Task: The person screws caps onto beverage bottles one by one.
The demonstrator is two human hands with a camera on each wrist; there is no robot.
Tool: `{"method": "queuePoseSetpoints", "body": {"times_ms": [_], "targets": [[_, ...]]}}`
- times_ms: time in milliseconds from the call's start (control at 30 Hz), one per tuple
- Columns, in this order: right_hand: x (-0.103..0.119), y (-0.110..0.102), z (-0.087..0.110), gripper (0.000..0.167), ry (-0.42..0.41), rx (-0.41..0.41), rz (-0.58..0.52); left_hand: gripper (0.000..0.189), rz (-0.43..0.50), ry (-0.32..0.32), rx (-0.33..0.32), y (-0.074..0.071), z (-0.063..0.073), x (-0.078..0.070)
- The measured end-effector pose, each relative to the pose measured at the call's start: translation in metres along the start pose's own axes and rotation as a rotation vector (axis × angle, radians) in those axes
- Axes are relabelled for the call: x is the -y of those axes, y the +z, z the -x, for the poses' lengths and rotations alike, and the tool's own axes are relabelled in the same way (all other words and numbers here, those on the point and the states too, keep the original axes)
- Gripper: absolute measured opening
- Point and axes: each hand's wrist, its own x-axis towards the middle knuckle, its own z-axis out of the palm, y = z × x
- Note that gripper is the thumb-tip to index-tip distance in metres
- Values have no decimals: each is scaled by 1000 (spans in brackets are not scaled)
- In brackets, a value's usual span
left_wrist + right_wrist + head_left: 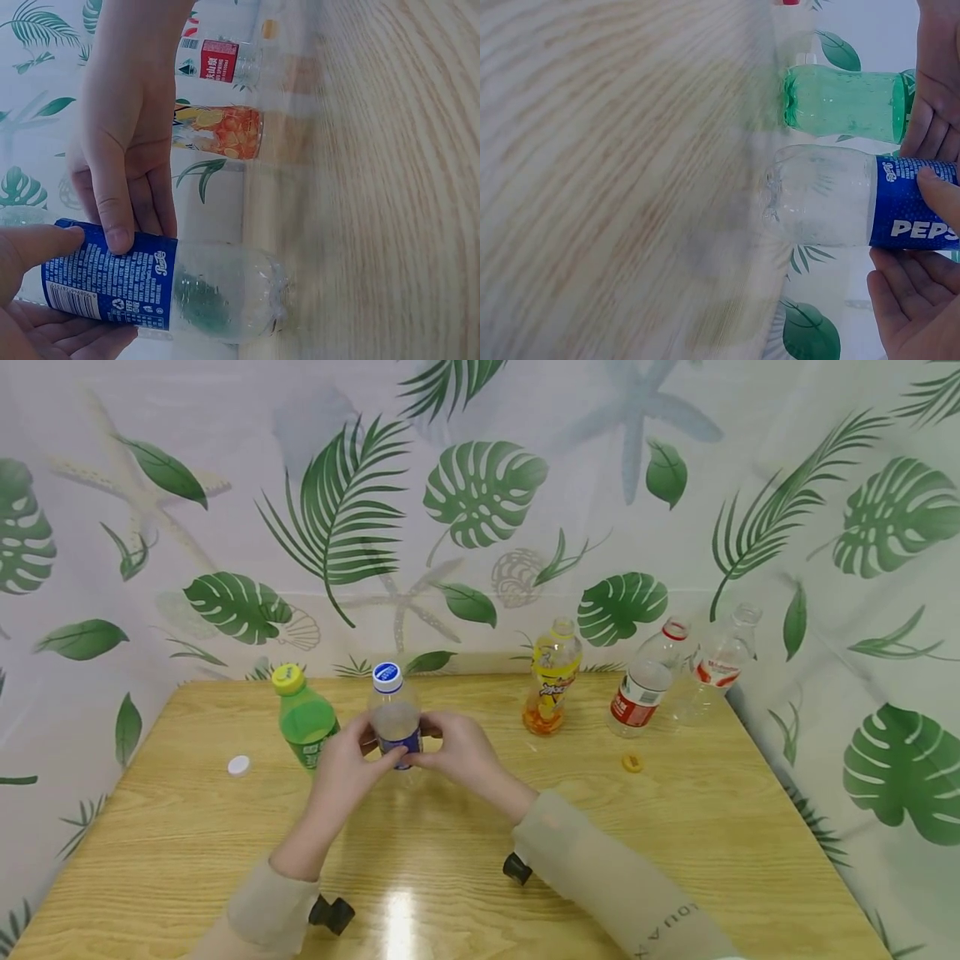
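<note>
A clear Pepsi bottle (396, 718) with a blue label and a blue-and-white cap stands upright between my two hands. My left hand (348, 758) holds it from the left, thumb on the front of the label (109, 274). From the other side my right hand (467, 750) grips the same label, its thumb also in front and its fingers behind. In the right wrist view the bottle's clear base (810, 196) shows close to the tabletop; whether it touches cannot be told. Just left of the hands is a green bottle (306, 718) with a yellow cap.
On the right of the wooden table (450, 877) stand an uncapped orange-drink bottle (553, 681), a red-labelled clear bottle (641, 689) and another clear bottle (720, 668). A white cap (238, 766) lies left, a yellow cap (632, 763) right. Leaf-patterned cloth (480, 602) hangs behind.
</note>
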Motion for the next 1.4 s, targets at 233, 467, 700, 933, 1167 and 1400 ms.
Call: {"method": "queuePoseSetpoints", "body": {"times_ms": [233, 467, 700, 933, 1167, 1400], "targets": [[0, 4, 0, 49, 8, 21, 3, 55, 11, -20, -7, 3, 3, 4], [-1, 7, -1, 49, 5, 27, 8, 53, 51, -40, -26, 2, 5, 6], [0, 6, -2, 50, 15, 26, 4, 53, 23, -57, -41, 1, 10, 5], [1, 9, -2, 51, 1, 31, 3, 51, 40, -54, -55, 1, 13, 7], [0, 11, -2, 52, 11, 24, -4, 51, 45, -35, -61, 2, 14, 8], [1, 11, -2, 52, 0, 31, 1, 52, 43, -47, -49, 1, 13, 8]]}}
